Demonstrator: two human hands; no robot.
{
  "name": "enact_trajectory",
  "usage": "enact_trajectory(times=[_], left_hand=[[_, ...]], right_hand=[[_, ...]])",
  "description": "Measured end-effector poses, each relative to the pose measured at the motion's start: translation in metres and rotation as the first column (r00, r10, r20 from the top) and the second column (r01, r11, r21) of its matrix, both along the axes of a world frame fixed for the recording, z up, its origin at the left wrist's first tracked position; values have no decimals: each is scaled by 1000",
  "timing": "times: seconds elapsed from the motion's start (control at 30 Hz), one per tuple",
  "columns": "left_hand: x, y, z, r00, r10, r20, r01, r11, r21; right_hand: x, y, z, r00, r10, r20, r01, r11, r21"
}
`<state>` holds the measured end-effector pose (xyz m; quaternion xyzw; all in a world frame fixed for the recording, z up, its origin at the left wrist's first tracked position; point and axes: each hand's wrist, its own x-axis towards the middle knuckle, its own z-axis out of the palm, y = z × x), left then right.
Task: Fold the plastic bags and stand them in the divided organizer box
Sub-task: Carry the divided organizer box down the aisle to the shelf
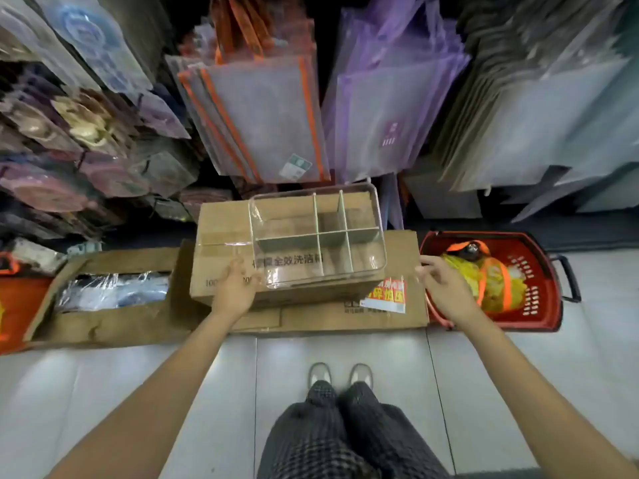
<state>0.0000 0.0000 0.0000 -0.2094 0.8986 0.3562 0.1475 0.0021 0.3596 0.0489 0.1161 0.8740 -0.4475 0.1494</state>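
Observation:
A clear divided organizer box (378, 236) with pale green dividers stands on a brown cardboard carton (221, 233); nothing lies in its compartments. My left hand (238, 288) hovers at the box's near left corner, fingers relaxed, holding nothing. To the right of the box my right hand (441, 288) is held out with fingers loosely spread, also holding nothing. A red basket (543, 305) at the right holds crumpled yellow and orange plastic bags (491, 278).
A flattened carton (345, 318) with a red-and-yellow label lies under the brown carton on the tiled floor. An open carton of wrapped goods (114, 292) sits at the left. Hanging mesh and fabric bags (262, 112) fill the wall behind. My feet (340, 375) stand below.

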Motion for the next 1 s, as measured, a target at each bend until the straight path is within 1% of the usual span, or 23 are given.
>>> enact_trajectory(times=[0.1,0.13,0.2,0.27,0.37,0.47,0.57,0.67,0.77,0.83,0.93,1.0], left_hand=[[-20,1,-20,995,-51,81,55,997,-57],[-27,2,-22,990,-52,131,60,997,-54],[-38,7,-33,987,-15,162,19,1000,-23],[-49,12,-38,994,53,96,-51,998,-25],[-59,15,-47,991,136,14,-135,990,-47],[-58,29,-47,980,193,-39,-192,981,31],[-57,59,-39,977,181,-112,-167,978,125],[-56,115,-20,978,182,-98,-140,931,337],[-45,189,-5,987,103,-126,-47,921,387],[-38,231,0,990,83,-118,-24,901,432],[-23,320,10,993,44,-109,18,857,515],[-11,378,17,995,9,-99,47,834,549]], right_hand=[[4,-1,-13,998,-45,53,45,999,-3],[8,-2,-16,996,-54,72,54,999,2],[16,2,-25,993,-86,80,86,996,5],[20,9,-30,988,-135,71,137,990,-22],[30,26,-36,972,-211,103,220,972,-85],[44,49,-39,948,-297,115,308,947,-91],[64,78,-39,916,-382,124,397,908,-133],[90,114,-36,875,-460,150,481,860,-172],[125,163,-32,830,-538,147,557,802,-216],[145,188,-33,804,-572,161,594,774,-220],[188,249,-30,729,-667,154,683,694,-227],[218,288,-30,660,-733,164,749,625,-222]])
